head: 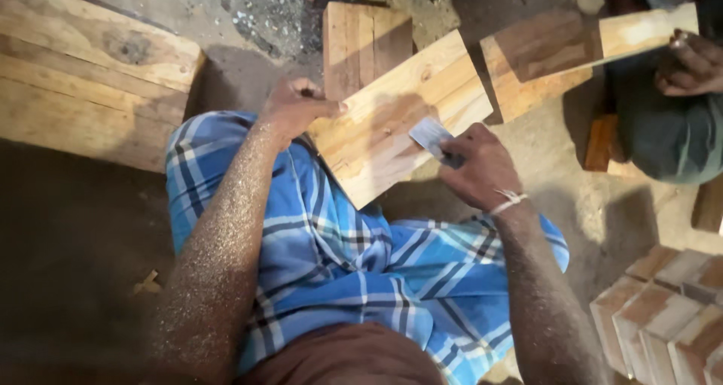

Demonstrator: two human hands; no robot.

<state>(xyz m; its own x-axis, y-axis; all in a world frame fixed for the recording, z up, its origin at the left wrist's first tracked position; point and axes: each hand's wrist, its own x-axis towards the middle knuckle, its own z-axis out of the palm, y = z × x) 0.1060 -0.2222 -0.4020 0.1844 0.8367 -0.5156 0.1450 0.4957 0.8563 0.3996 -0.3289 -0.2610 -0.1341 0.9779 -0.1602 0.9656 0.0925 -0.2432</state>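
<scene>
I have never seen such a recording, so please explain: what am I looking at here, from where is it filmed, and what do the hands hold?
There is no machine here. A person wears a camera on the head, so the one picture looks straight down at their own arms and lap, covered by a blue checked cloth.

The left hand steadies a pale wooden board at its edge; the board rests across the lap. The right hand has its grip on a small flat grey piece, pressed on the board's face. It may be sandpaper or a scraper; I cannot tell which.

Around them, on the dusty ground, lie wide planks at the left and stacked wooden blocks at the lower right. At the upper right, another person's hand holds a second board.
</scene>
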